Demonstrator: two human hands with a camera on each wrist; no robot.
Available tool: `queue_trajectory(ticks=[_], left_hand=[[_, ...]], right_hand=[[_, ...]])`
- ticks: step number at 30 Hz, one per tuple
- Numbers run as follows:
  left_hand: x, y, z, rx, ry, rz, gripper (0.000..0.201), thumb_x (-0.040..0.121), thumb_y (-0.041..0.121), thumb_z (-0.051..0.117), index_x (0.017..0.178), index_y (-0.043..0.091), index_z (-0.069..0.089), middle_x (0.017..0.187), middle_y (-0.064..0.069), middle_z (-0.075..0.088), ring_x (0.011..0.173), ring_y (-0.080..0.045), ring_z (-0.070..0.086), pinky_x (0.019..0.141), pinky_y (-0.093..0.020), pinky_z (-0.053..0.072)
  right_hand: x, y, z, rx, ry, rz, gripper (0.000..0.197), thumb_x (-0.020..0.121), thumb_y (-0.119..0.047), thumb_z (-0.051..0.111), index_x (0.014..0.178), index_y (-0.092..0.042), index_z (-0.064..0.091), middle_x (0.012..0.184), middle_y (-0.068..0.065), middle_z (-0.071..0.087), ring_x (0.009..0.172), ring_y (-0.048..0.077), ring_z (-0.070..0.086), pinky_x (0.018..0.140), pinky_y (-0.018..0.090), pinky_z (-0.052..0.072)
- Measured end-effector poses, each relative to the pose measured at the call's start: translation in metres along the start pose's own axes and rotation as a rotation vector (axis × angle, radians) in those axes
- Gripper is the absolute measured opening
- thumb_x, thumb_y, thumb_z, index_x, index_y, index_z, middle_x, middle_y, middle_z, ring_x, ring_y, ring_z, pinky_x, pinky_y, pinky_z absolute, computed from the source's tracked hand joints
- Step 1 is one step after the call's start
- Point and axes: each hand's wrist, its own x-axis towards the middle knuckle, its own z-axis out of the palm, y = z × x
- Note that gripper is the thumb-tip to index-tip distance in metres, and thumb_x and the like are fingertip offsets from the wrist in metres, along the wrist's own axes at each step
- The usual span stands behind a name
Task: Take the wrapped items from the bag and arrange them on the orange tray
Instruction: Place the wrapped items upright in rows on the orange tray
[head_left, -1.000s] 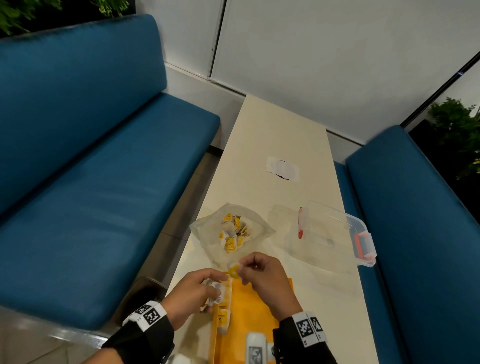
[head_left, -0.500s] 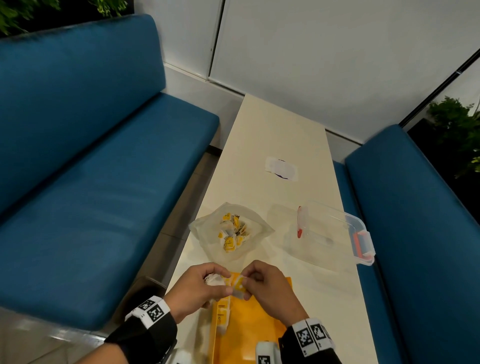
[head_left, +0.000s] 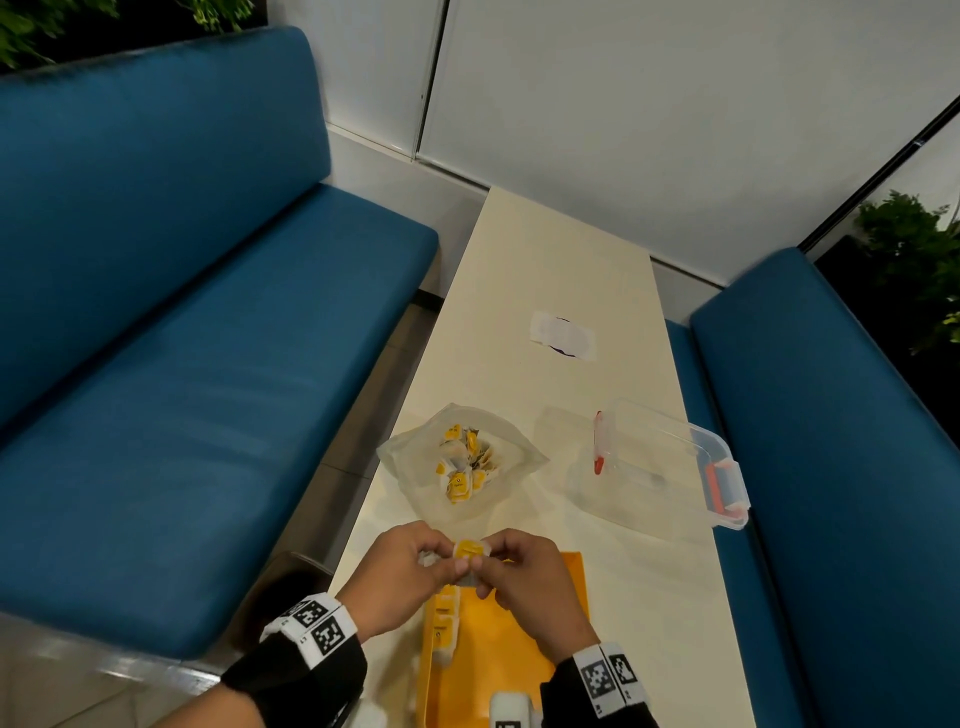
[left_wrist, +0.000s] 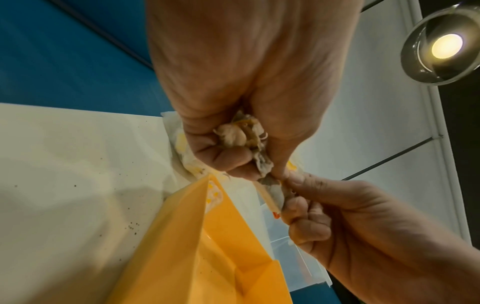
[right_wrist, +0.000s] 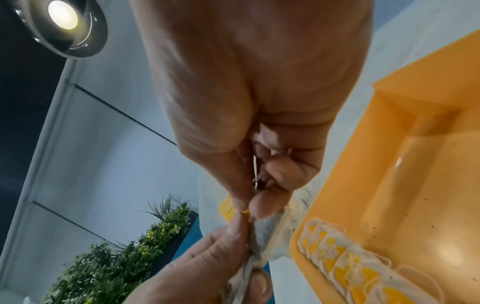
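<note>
A clear bag (head_left: 462, 462) of small white-and-yellow wrapped items lies open on the table (head_left: 545, 260). Just nearer is the orange tray (head_left: 498, 639), with a row of wrapped items (head_left: 444, 618) along its left edge. Above the tray's far end, my left hand (head_left: 447, 558) and right hand (head_left: 491, 569) meet and both pinch one wrapped item (head_left: 470, 552), yellow face up. In the left wrist view my left hand also grips a bunch of wrapped items (left_wrist: 241, 135) in its palm. The right wrist view shows the row (right_wrist: 350, 265) lying in the tray (right_wrist: 415, 185).
A clear plastic box (head_left: 670, 467) with red latches stands to the right of the bag. A white slip of paper (head_left: 563, 335) lies farther along the table. Blue benches flank the narrow table on the left (head_left: 182, 364) and right (head_left: 831, 467).
The hands have drawn closer together over the tray's far end. The item between them now shows its yellow face and both hands pinch it.
</note>
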Motion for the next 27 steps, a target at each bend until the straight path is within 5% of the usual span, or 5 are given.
queue_trajectory(ticks=[13, 18, 27], left_hand=[[0.0, -0.011, -0.002, 0.016, -0.038, -0.034, 0.014, 0.08, 0.041, 0.085, 0.087, 0.03, 0.078, 0.099, 0.014, 0.069, 0.096, -0.002, 0.063, 0.079, -0.015, 0.046], [-0.002, -0.026, -0.008, -0.004, 0.007, -0.14, 0.022, 0.074, 0.049, 0.087, 0.077, 0.028, 0.08, 0.093, 0.014, 0.074, 0.095, 0.0, 0.065, 0.091, -0.027, 0.052], [-0.007, -0.037, 0.001, 0.044, -0.078, -0.253, 0.033, 0.064, 0.049, 0.093, 0.071, 0.02, 0.079, 0.08, 0.008, 0.077, 0.08, -0.002, 0.07, 0.076, -0.022, 0.056]], right_hand=[[0.0, 0.011, 0.0, 0.058, 0.007, 0.024, 0.003, 0.091, -0.005, 0.067, 0.089, -0.002, 0.066, 0.065, 0.017, 0.071, 0.052, 0.018, 0.059, 0.05, 0.028, 0.043], [-0.008, 0.036, -0.007, 0.045, -0.083, 0.17, 0.008, 0.089, -0.003, 0.069, 0.089, 0.001, 0.062, 0.065, 0.019, 0.069, 0.048, 0.016, 0.06, 0.044, 0.025, 0.041], [-0.013, 0.064, 0.021, -0.038, -0.238, 0.382, 0.015, 0.079, -0.004, 0.074, 0.086, -0.006, 0.061, 0.071, 0.02, 0.068, 0.048, 0.018, 0.063, 0.041, 0.024, 0.04]])
